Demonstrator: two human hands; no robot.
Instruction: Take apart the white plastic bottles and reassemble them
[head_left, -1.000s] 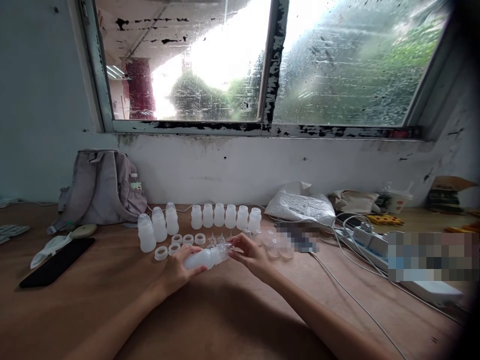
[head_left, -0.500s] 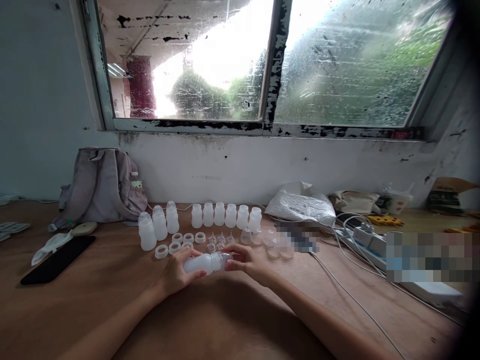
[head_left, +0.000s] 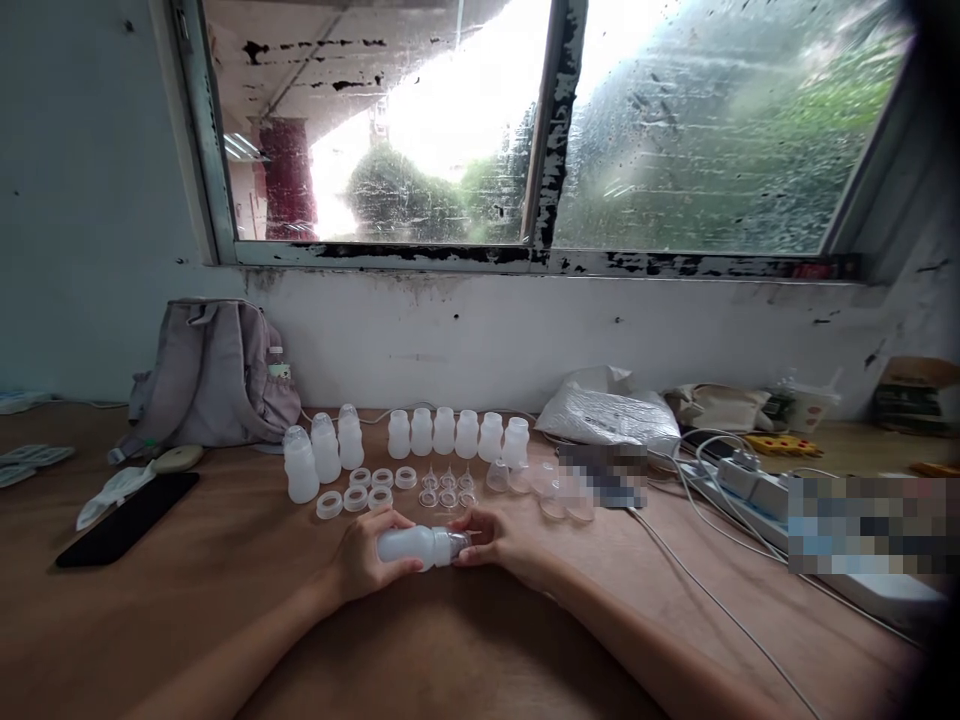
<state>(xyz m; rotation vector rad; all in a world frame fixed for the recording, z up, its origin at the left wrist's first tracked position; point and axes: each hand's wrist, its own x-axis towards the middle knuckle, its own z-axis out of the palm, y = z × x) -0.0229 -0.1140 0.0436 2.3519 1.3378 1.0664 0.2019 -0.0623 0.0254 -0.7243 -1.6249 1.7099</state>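
Note:
A frosted white baby bottle [head_left: 406,547] lies on its side in the air above the table's near middle. My left hand [head_left: 366,552] is wrapped round its body. With thumb and fingers, my right hand [head_left: 491,540] grips the clear cap [head_left: 458,546] at the bottle's other end. Just beyond my hands are several white collar rings [head_left: 355,498], several clear teats [head_left: 448,485] and several clear dome caps [head_left: 553,505]. Behind them stands a row of open bottles [head_left: 444,432]. To the left, three capped bottles [head_left: 301,470] stand upright in a slanting line.
A black phone-like slab [head_left: 127,520] and a white tissue [head_left: 116,492] lie left, before a grey backpack [head_left: 214,370]. A silvery plastic bag [head_left: 609,415], power strips [head_left: 739,490] and a white cable [head_left: 697,590] occupy the right side. Behind the table is a wall with a window [head_left: 375,130].
The bottle has turned from a slight tilt to nearly level, and both hands sit a little lower and further right in view. The whole view has shifted slightly.

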